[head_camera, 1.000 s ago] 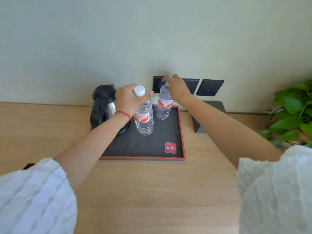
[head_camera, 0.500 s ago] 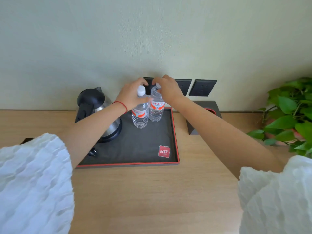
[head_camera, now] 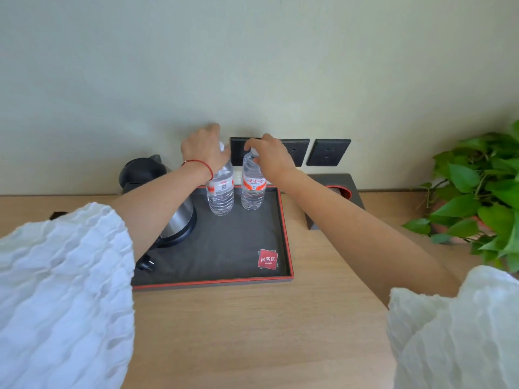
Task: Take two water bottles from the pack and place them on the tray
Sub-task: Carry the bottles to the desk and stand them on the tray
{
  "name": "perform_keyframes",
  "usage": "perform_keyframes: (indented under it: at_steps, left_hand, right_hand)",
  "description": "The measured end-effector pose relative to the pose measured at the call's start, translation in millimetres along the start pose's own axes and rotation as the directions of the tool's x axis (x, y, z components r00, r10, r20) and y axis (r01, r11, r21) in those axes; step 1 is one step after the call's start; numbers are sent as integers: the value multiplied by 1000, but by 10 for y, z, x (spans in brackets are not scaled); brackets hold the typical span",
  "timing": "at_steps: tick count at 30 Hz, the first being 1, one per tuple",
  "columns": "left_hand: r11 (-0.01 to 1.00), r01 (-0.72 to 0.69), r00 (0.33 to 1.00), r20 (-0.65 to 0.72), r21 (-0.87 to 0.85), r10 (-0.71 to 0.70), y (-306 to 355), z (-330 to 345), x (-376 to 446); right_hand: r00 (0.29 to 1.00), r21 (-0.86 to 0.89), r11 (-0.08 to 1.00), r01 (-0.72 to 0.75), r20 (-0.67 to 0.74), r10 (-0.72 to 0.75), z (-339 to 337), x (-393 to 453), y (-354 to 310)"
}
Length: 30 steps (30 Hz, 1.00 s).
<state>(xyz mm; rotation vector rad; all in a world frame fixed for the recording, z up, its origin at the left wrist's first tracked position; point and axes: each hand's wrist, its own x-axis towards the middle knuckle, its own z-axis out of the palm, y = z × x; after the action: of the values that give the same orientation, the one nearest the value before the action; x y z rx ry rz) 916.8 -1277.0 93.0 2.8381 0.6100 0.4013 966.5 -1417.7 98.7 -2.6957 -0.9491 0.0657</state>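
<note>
Two clear water bottles with red-and-white labels stand upright side by side at the back of the black, red-rimmed tray (head_camera: pixel 213 282). My left hand (head_camera: pixel 203 148) covers the neck and cap of the left bottle (head_camera: pixel 221 196), fingers wrapped on it. My right hand (head_camera: pixel 271 155) pinches the cap of the right bottle (head_camera: pixel 252 192). A small gap separates the two bottles. The pack is not in view.
A black-and-steel kettle (head_camera: pixel 171 217) sits on the tray's left side with its plug (head_camera: pixel 144 265) lying beside it. Dark wall sockets (head_camera: pixel 327 152) are behind the tray. To the right stand a dark tissue box (head_camera: pixel 334 192) and a green leafy plant (head_camera: pixel 483 197).
The left bottle has come to the back of the tray next to the right one. Both hands stayed on the bottle tops; my view has shifted.
</note>
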Motion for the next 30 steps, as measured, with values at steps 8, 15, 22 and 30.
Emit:
perform_keyframes:
  at_steps: [8,15,22,30]
  left_hand:
    - [960,-177,899,363,-215,247,-209,-221,45]
    - [957,-139,965,182,-254,188,-177,-288,39]
    - [941,-64,996,35,-332,81,50,-108,-68]
    - [952,-10,999,27,-306,19,8,-110,-130]
  right_hand:
    - [1000,2,1000,4,5,-4,-17,-6,-20]
    - [1000,14,1000,5,1,-5,-15,-8,-7]
    - [1000,13,1000,-5,-9,5,7,-1,28]
    - [999,18,1000,24,22,-25,-9,33,64]
